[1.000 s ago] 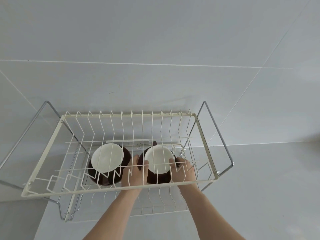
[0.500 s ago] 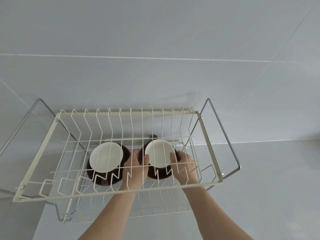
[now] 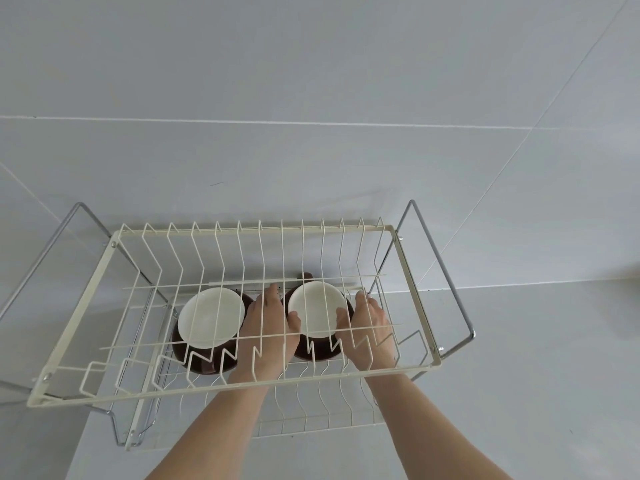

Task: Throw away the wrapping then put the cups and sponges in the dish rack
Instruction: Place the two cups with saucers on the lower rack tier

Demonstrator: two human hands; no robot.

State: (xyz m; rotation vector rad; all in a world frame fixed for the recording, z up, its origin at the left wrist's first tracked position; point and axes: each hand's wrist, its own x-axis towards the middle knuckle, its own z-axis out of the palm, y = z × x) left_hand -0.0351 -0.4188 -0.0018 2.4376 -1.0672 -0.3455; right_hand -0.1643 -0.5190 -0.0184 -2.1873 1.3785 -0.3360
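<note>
Two cups, dark brown outside and white inside, stand on the lower tier of a cream wire dish rack [image 3: 242,384]. The left cup [image 3: 210,320] stands alone. The right cup [image 3: 317,315] sits between my hands, seen through the upper tier's wires. My left hand [image 3: 268,332] presses its left side with the thumb on the rim. My right hand [image 3: 369,329] clasps its right side with the fingers curled on the rim. No sponges or wrapping are in view.
The rack has chrome side frames [image 3: 446,271] and stands against a grey tiled wall [image 3: 311,81] on a grey counter [image 3: 519,375]. The upper tier's wires [image 3: 239,258] span above the cups and my hands.
Both hands have carried the right cup a little deeper into the lower tier, toward the wall. The view has shifted slightly; the left cup has stayed put.
</note>
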